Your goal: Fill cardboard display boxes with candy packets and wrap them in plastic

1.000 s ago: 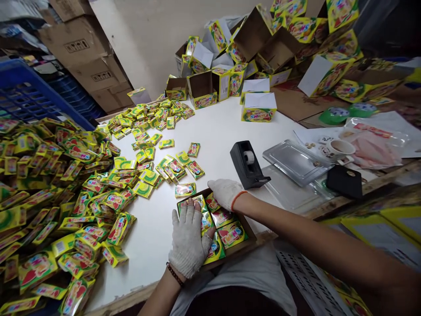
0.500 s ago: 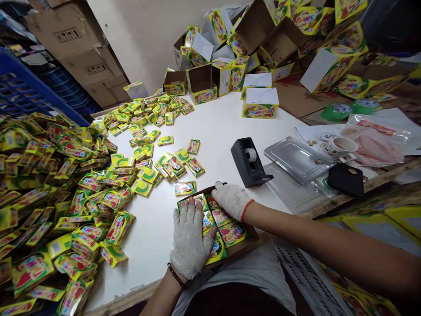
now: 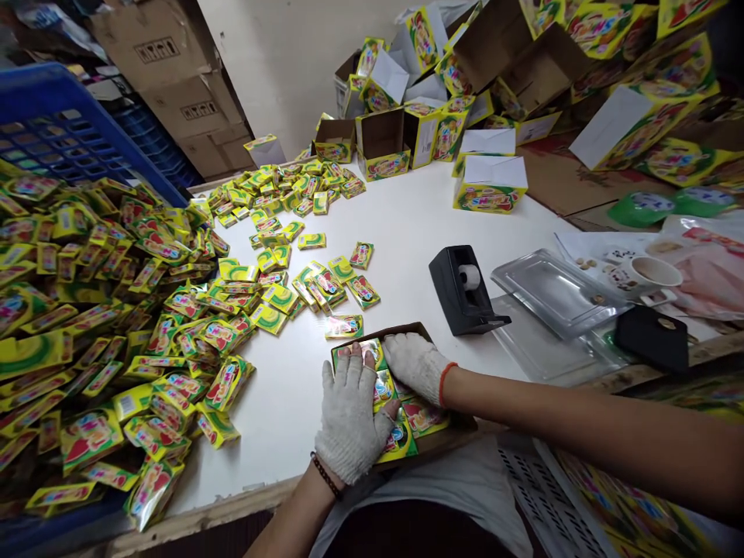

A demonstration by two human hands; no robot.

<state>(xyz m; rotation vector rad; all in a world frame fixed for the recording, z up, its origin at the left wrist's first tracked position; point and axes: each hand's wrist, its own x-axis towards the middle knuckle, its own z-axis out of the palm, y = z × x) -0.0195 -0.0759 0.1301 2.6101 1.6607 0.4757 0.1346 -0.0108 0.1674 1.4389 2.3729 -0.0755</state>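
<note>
In the head view, a shallow open carton [image 3: 428, 332] rests at the table's front edge, holding several small yellow-green candy packs [image 3: 425, 417] laid flat in rows. My left hand [image 3: 352, 415], in a white glove with bare fingertips, lies flat on the packs along the carton's left side, its fingers spread. In a white glove with an orange cuff, my right hand [image 3: 416, 364] rests palm down over packs at the carton's back right; its fingers are loosely bent and partly hidden. A single loose pack [image 3: 343, 326] sits just behind the carton.
A large heap of loose packs [image 3: 168, 310] covers the left of the table [image 3: 279, 418], beside a blue crate [image 3: 87, 116]. A black tape dispenser [image 3: 465, 291], clear plastic lids [image 3: 555, 291] and a cup [image 3: 648, 275] stand right. Empty display boxes [image 3: 384, 147] pile up behind.
My right hand has shifted from the carton's back edge inward, now covering more packs. My left hand stays pressed on the packs. The whole view has turned slightly left.
</note>
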